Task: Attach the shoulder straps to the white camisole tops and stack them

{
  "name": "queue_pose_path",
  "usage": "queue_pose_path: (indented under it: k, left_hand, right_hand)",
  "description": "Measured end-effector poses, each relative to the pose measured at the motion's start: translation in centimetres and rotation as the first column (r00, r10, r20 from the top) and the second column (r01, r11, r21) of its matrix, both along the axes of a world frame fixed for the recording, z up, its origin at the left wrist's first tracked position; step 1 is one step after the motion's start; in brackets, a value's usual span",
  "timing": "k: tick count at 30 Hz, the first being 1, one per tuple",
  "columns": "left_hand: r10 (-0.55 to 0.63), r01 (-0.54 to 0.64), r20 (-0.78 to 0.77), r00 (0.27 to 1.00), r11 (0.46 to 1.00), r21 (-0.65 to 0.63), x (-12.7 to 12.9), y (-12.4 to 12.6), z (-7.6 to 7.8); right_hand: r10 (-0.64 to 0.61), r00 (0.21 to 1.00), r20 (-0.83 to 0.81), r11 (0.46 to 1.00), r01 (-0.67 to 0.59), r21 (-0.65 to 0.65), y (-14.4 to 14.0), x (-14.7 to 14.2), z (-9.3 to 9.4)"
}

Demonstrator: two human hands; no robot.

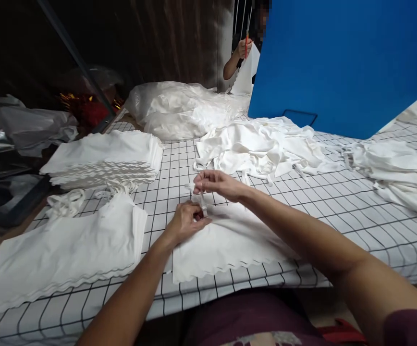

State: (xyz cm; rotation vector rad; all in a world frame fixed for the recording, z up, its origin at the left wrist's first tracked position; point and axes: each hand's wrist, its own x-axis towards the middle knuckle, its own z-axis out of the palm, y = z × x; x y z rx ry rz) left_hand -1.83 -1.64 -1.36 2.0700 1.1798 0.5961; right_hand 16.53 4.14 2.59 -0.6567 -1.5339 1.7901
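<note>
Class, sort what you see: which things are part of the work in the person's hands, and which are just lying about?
In hand:
left hand
right hand
white strap
white bag

Lying about:
stacks of white bags
loose heap of cloth
blue board
plastic wrap

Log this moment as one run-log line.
left hand: pinching white strap | right hand: pinching strap's upper end | under hands: flat white bag | surface: grid-pattern table | left: stacked bags

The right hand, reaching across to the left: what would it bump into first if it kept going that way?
Probably the stack of folded white bags. The right hand points left over the gridded table, pinching a white strap with the left hand. Depth is uncertain.
</note>
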Motion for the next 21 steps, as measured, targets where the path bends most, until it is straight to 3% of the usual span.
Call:
queue_pose_path:
  k: [3,6,10,13,17,21]
  left_hand:
    - [0.010,-0.007,-0.072,0.997,0.999,0.036,0.1,-0.1,-0.1]
    - [0.048,-0.036,-0.139,0.989,0.995,0.088,0.1,-0.3,-0.1]
    - [0.159,-0.140,-0.169,0.973,0.983,0.118,0.1,-0.7,-0.1]
    - [0.205,-0.172,-0.193,0.960,0.969,0.174,0.1,-0.9,-0.3]
    - [0.111,-0.028,-0.302,0.947,0.964,0.266,0.0,-1.1,-1.0]
    - [0.026,0.106,-0.429,0.903,0.954,0.280,-0.4,-1.1,-1.9]
  right_hand:
    - [-0.125,0.988,0.086,0.984,0.112,0.140,3.8,-1.2,0.5]
    - [-0.277,0.918,0.285,0.936,0.191,0.296,6.8,-2.6,-1.3]
    - [-0.397,0.820,0.412,0.876,0.206,0.436,8.5,-3.5,-4.4]
    - [-0.474,0.753,0.457,0.818,0.184,0.545,8.8,-3.7,-5.6]
    - [-0.554,0.672,0.491,0.734,0.117,0.669,8.4,-4.6,-6.0]
    - [-0.593,0.636,0.493,0.659,0.032,0.752,8.4,-3.6,-5.0]
